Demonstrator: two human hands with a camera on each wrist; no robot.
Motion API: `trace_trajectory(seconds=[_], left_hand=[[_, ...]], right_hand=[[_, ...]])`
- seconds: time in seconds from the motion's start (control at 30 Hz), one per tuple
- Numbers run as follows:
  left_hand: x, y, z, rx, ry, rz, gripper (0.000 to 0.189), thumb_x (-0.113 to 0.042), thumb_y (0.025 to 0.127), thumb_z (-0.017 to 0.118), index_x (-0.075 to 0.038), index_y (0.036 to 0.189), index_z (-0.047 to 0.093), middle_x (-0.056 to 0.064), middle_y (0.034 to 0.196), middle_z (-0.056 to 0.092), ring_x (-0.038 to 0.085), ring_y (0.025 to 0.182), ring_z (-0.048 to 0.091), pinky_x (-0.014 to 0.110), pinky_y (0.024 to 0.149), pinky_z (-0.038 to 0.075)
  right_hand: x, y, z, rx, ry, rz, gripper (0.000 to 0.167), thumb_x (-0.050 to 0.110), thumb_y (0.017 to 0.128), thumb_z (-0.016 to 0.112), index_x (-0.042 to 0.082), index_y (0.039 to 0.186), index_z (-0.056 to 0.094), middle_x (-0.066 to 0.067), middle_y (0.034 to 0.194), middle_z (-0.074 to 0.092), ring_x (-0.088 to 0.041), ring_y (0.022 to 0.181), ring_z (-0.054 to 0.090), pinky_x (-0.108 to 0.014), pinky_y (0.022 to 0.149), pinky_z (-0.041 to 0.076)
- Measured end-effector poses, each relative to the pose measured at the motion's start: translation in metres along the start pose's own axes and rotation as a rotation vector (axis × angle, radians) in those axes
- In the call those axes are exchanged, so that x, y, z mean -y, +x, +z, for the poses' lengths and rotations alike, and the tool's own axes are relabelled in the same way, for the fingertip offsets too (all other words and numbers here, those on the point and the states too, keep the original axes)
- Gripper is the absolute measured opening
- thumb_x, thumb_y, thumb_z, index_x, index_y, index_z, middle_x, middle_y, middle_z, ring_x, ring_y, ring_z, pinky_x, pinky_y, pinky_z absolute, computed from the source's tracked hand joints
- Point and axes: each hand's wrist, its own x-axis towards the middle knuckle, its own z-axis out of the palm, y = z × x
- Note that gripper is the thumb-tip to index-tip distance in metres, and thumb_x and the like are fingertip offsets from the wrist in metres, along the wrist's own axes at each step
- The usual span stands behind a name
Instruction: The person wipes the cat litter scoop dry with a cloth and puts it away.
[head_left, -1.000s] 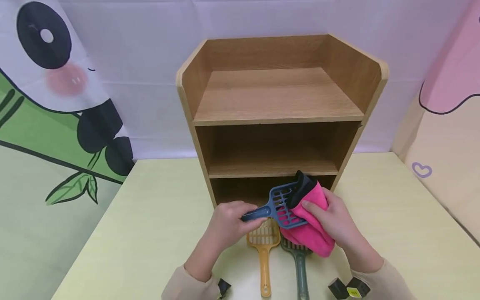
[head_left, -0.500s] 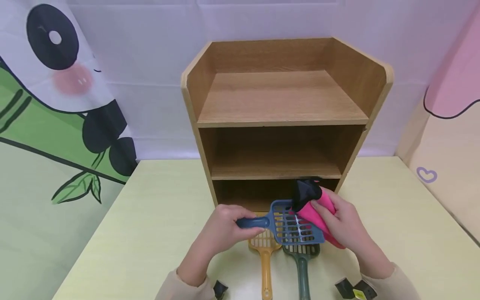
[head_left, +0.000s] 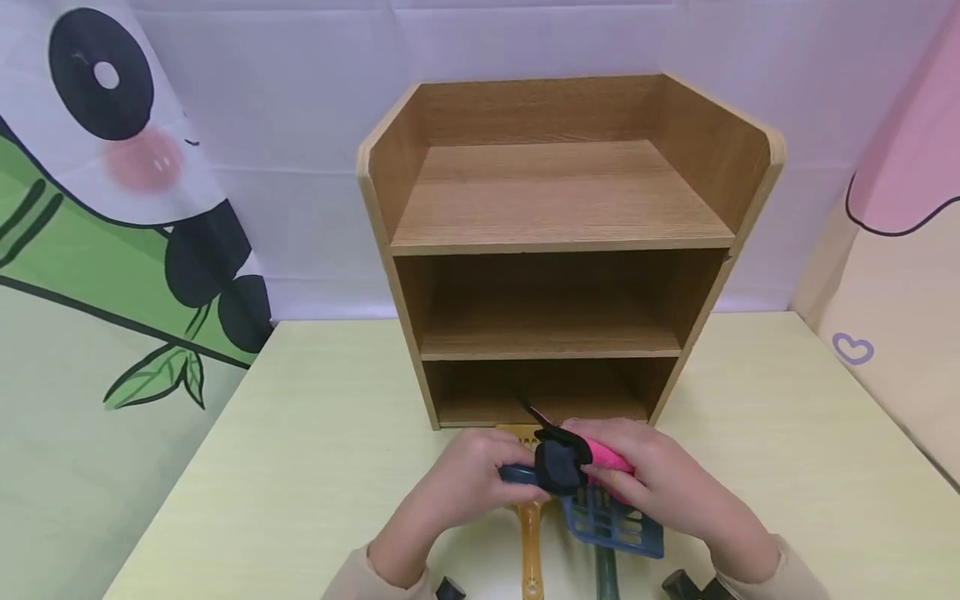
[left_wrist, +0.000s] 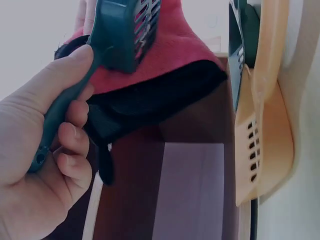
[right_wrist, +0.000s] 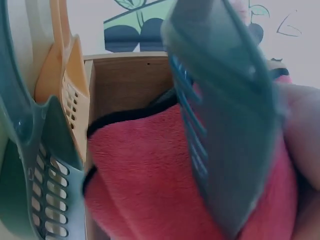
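Observation:
My left hand (head_left: 476, 471) grips the handle of a blue slotted litter scoop (head_left: 618, 532), whose head slants down to the right. My right hand (head_left: 660, 475) pinches a pink cloth with a dark border (head_left: 609, 458), bunched over the scoop near its neck. In the left wrist view, fingers and thumb wrap the scoop's handle (left_wrist: 65, 107), and the cloth (left_wrist: 172, 55) spreads behind the head. The right wrist view shows the scoop's head (right_wrist: 230, 120) close up and blurred, against the cloth (right_wrist: 145, 170). Below, a yellow scoop (head_left: 530, 554) and a mostly hidden green scoop (head_left: 607, 575) lie on the table.
A wooden shelf unit (head_left: 562, 248) with three levels stands on the pale table (head_left: 322, 400), just beyond the hands. Behind it hangs a printed backdrop (head_left: 300, 167). The yellow scoop's head reaches close to the shelf's front.
The blue scoop has tilted downward and come lower, now covering more of the green scoop. My right hand and cloth have moved left and down, from the scoop's head toward its neck.

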Motion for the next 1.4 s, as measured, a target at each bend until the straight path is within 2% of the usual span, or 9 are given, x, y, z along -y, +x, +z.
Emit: trace_trajectory(seconds=[0.17, 0.23, 0.37, 0.43, 0.63, 0.8, 0.93, 1.17, 1.4], left_hand=[[-0.006, -0.001, 0.001, -0.035, 0.155, 0.120, 0.025, -0.031, 0.071, 0.082, -0.012, 0.084, 0.076, -0.005, 0.077, 0.071, 0.003, 0.068, 0.062, 0.008, 0.065, 0.046], [-0.007, -0.001, 0.000, -0.044, 0.155, 0.127, 0.024, -0.030, 0.071, 0.082, -0.012, 0.085, 0.076, -0.005, 0.077, 0.071, 0.002, 0.067, 0.061, 0.007, 0.064, 0.045], [-0.005, -0.001, -0.001, -0.071, 0.121, 0.125, 0.021, -0.029, 0.074, 0.080, -0.012, 0.086, 0.075, -0.006, 0.075, 0.070, -0.001, 0.060, 0.053, 0.003, 0.057, 0.037], [-0.001, 0.000, -0.002, -0.093, 0.114, 0.129, 0.020, -0.029, 0.075, 0.079, -0.012, 0.085, 0.075, -0.006, 0.074, 0.069, -0.002, 0.059, 0.051, 0.003, 0.055, 0.035], [0.006, 0.000, -0.008, -0.132, 0.103, 0.072, 0.021, -0.029, 0.074, 0.080, -0.011, 0.085, 0.075, -0.006, 0.073, 0.068, -0.002, 0.057, 0.049, 0.003, 0.053, 0.036], [0.004, -0.002, -0.007, -0.121, 0.053, 0.033, 0.020, -0.028, 0.075, 0.079, -0.011, 0.086, 0.075, -0.005, 0.074, 0.068, -0.003, 0.058, 0.048, 0.003, 0.053, 0.036], [-0.001, -0.004, -0.005, -0.106, 0.001, 0.034, 0.019, -0.026, 0.074, 0.080, -0.011, 0.085, 0.075, -0.005, 0.075, 0.069, -0.003, 0.059, 0.049, 0.003, 0.054, 0.036], [-0.007, -0.005, -0.002, -0.115, 0.019, 0.166, 0.020, -0.026, 0.072, 0.082, -0.012, 0.083, 0.075, -0.005, 0.076, 0.070, -0.001, 0.063, 0.057, 0.003, 0.059, 0.039], [-0.008, -0.012, -0.004, -0.136, 0.043, 0.195, 0.020, -0.027, 0.072, 0.082, -0.013, 0.084, 0.075, -0.007, 0.076, 0.070, -0.002, 0.063, 0.057, 0.003, 0.060, 0.039]], right_hand=[[0.002, 0.001, -0.001, 0.118, 0.058, 0.102, 0.059, 0.053, 0.081, 0.064, 0.033, 0.135, 0.050, 0.011, 0.126, 0.059, -0.013, 0.112, 0.059, -0.037, 0.088, 0.051], [0.000, 0.002, -0.002, 0.125, 0.058, 0.150, 0.055, 0.050, 0.081, 0.067, 0.032, 0.131, 0.054, 0.011, 0.120, 0.062, -0.012, 0.106, 0.060, -0.035, 0.085, 0.052], [-0.005, 0.002, -0.004, 0.065, 0.011, 0.196, 0.036, 0.027, 0.082, 0.073, 0.026, 0.117, 0.063, 0.007, 0.107, 0.068, -0.012, 0.094, 0.063, -0.033, 0.079, 0.053], [-0.007, 0.002, -0.005, 0.031, -0.007, 0.202, 0.035, 0.017, 0.080, 0.075, 0.023, 0.113, 0.065, 0.006, 0.105, 0.069, -0.013, 0.091, 0.063, -0.033, 0.077, 0.054], [-0.015, 0.001, -0.009, -0.024, -0.003, 0.236, 0.033, 0.016, 0.079, 0.076, 0.023, 0.110, 0.066, 0.006, 0.102, 0.069, -0.012, 0.086, 0.062, -0.029, 0.072, 0.052], [-0.015, -0.002, -0.015, 0.005, 0.037, 0.257, 0.032, 0.019, 0.081, 0.074, 0.024, 0.111, 0.066, 0.007, 0.101, 0.069, -0.010, 0.086, 0.062, -0.028, 0.072, 0.052], [-0.010, -0.003, -0.014, 0.032, 0.065, 0.238, 0.035, 0.018, 0.082, 0.073, 0.026, 0.115, 0.065, 0.009, 0.104, 0.068, -0.009, 0.092, 0.063, -0.029, 0.077, 0.054], [0.009, -0.003, -0.004, 0.016, -0.031, 0.110, 0.043, 0.016, 0.082, 0.073, 0.028, 0.121, 0.062, 0.011, 0.108, 0.068, -0.009, 0.096, 0.065, -0.035, 0.080, 0.055], [0.018, -0.007, 0.001, -0.007, -0.084, 0.146, 0.047, 0.016, 0.079, 0.075, 0.029, 0.122, 0.061, 0.012, 0.108, 0.068, -0.009, 0.096, 0.065, -0.035, 0.080, 0.055]])
